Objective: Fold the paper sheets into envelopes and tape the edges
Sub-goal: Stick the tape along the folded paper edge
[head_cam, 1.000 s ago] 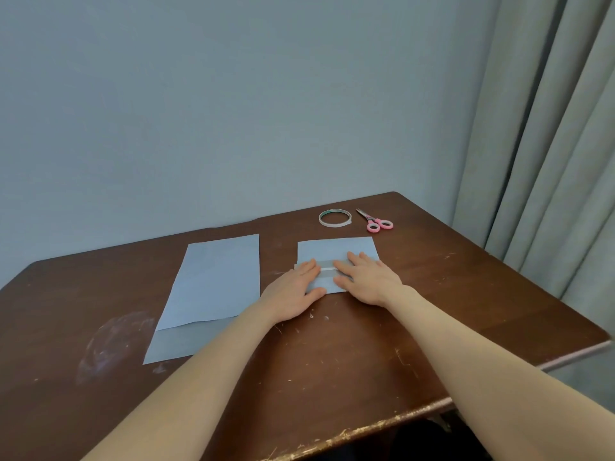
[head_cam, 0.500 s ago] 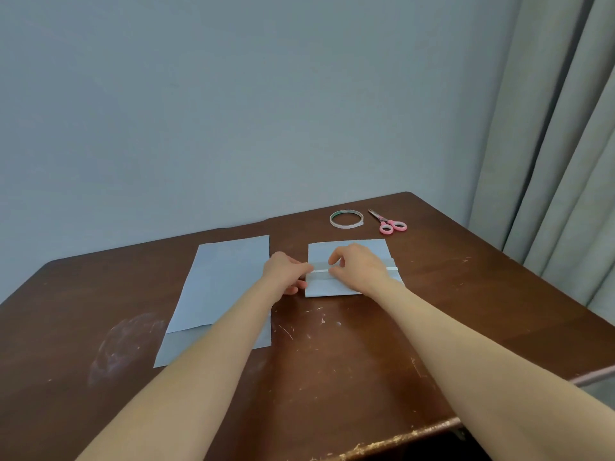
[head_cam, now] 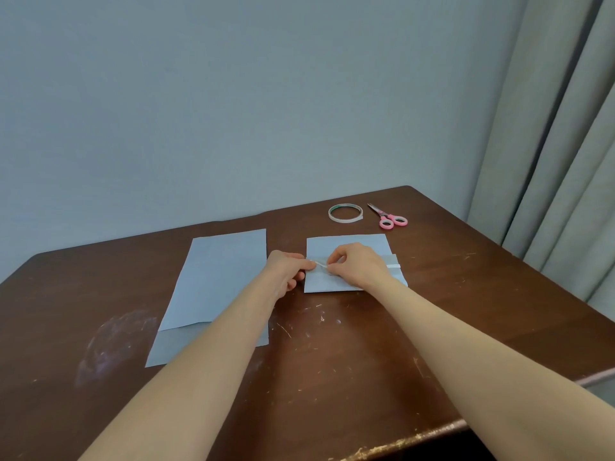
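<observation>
A folded pale blue sheet [head_cam: 346,246] lies on the brown table [head_cam: 332,361], with a white tape strip [head_cam: 392,265] running across its seam. My right hand [head_cam: 356,264] sits over the middle of the fold and pinches a lifted end of the strip [head_cam: 320,263]. My left hand [head_cam: 288,269] is at the sheet's left edge, its fingers curled and pinching the same strip end. A larger flat blue sheet [head_cam: 216,277] lies to the left, partly under my left forearm.
A roll of tape [head_cam: 345,212] and pink-handled scissors [head_cam: 391,218] lie near the far edge. A wall stands behind the table and grey curtains [head_cam: 565,144] hang on the right. The near table edge is chipped.
Both hands went from lying flat on the folded sheet to pinching at the strip on its left end. A short piece of the strip now stands lifted between them.
</observation>
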`<state>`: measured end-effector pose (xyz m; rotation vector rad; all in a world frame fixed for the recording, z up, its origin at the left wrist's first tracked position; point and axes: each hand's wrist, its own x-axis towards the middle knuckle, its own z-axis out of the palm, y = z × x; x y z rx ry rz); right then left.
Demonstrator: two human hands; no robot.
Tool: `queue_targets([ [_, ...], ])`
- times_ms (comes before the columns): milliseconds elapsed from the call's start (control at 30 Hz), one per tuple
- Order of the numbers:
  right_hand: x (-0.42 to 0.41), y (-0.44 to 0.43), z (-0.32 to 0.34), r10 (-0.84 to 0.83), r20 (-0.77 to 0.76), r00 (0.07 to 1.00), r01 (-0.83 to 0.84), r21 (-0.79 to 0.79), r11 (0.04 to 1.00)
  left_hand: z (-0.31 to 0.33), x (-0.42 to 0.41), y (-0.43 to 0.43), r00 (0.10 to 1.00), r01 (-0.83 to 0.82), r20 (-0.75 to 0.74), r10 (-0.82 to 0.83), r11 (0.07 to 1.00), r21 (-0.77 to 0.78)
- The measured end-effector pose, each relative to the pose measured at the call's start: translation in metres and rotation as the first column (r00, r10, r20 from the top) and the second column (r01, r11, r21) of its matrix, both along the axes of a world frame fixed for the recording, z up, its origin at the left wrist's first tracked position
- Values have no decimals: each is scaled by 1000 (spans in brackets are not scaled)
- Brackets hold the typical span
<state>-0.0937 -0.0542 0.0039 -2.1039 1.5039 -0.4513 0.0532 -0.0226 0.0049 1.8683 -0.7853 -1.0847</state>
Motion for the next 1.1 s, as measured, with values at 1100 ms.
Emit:
queue_targets([
  [1100, 25, 10, 8, 36, -112, 993, -58, -207, 977, -11, 14, 7, 995, 63, -72, -72, 991, -120],
])
